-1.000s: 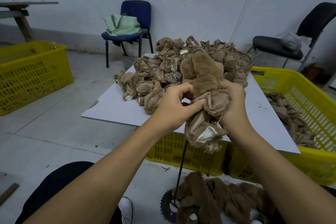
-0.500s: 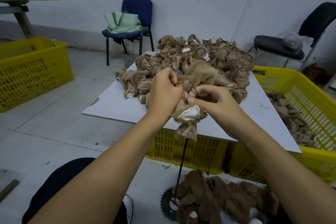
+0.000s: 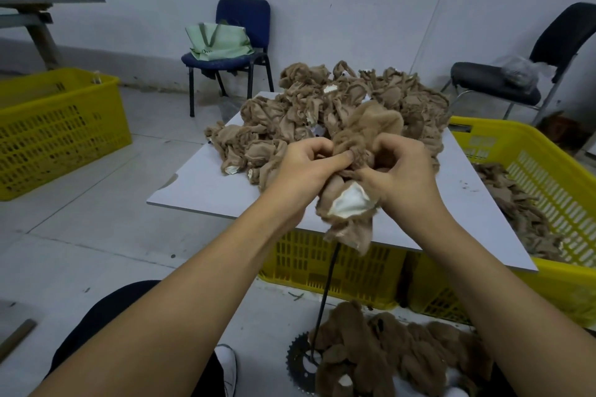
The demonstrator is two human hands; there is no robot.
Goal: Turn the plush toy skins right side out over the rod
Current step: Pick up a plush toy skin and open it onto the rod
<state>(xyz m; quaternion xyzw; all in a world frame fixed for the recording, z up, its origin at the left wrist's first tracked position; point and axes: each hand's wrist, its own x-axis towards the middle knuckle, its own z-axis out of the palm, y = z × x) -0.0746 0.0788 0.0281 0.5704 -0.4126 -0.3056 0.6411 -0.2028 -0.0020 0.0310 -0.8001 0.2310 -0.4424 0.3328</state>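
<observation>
Above the white board [image 3: 206, 184], left hand [image 3: 300, 171] and right hand [image 3: 400, 177] grip the plush skin [image 3: 351, 203] between them.

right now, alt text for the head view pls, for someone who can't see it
Both hands, the left hand and right hand, grip a brown plush toy skin bunched atop a thin black rod. Behind lies a pile of inside-out skins on a white board; furry finished ones lie on the floor below.

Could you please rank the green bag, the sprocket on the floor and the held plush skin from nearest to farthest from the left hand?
1. Plush skin: gripped in the left hand.
2. Sprocket: on the floor below, at the rod's base.
3. Green bag: on the blue chair by the far wall.
</observation>
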